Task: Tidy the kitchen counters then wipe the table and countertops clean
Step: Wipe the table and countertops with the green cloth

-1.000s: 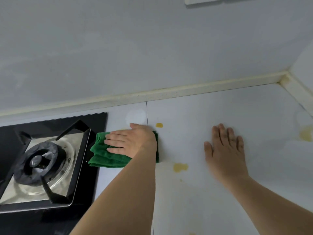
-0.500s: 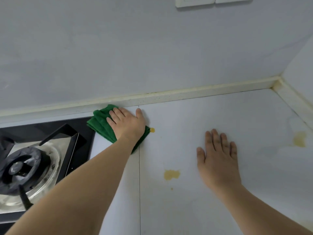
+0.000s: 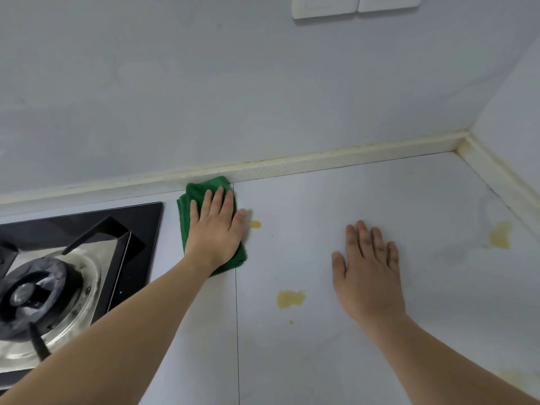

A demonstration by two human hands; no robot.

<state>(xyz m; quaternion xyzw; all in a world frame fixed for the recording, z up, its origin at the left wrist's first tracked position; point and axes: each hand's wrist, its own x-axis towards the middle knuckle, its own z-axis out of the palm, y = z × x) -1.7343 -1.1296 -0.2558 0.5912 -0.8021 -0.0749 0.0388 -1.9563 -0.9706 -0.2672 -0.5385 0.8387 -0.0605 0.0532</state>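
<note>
My left hand [image 3: 214, 226] presses flat, fingers straight, on a folded green cloth [image 3: 193, 194] lying on the white countertop [image 3: 321, 361]. The cloth's far end touches the cream backsplash strip. Flat on the countertop to the right lies my right hand [image 3: 366, 270], fingers straight, holding nothing. A small yellow spot [image 3: 255, 224] sits just right of my left thumb. A larger yellow stain [image 3: 290, 298] lies between my two forearms, and another yellow stain [image 3: 500, 235] is near the right wall.
A black glass gas hob [image 3: 137, 217] with a dark burner [image 3: 32, 296] and pan support fills the left. The cream backsplash strip [image 3: 321, 162] runs along the back and right walls. White wall switches [image 3: 355, 4] sit high on the wall.
My left hand has slid the green cloth away from me, from beside the hob up to the backsplash strip. My right hand has stayed flat on the counter.
</note>
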